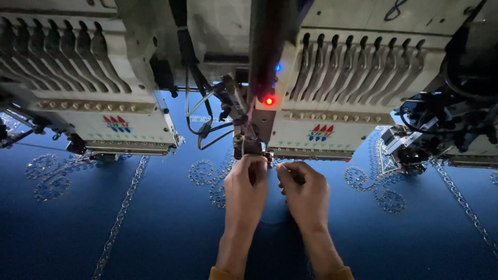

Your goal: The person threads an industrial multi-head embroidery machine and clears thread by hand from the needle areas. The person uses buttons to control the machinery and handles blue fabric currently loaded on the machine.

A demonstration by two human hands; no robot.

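So the thing both hands are busy at is the needle part (252,148) at the bottom of the middle embroidery head (321,98), just below the glowing red light (268,101). It sits right above the fingertips, straight ahead and slightly up from the hands, and its long axis runs up and down.

The left hand (247,189) is the nearer one; its fingers are bunched together and reach right up to the bottom of that part, touching it or nearly so. They look pinched on something thin, probably a thread, but it's too dark and small to tell for sure. The right hand (306,194) sits just beside it, a bit lower and to the right, with thumb and forefinger pressed together as if also pinching something fine. I can't make out what.

Both forearms come up from the bottom edge, almost parallel, wrists straight, backs of the hands toward the camera, mustard sleeve cuffs just showing.

Under everything, dark blue cloth (155,228) is stretched flat, with silvery swirls and chain lines (122,212) stitched on. Another head (98,93) is off to the left, a third (441,129) at the right, with cables (205,111) hanging between.
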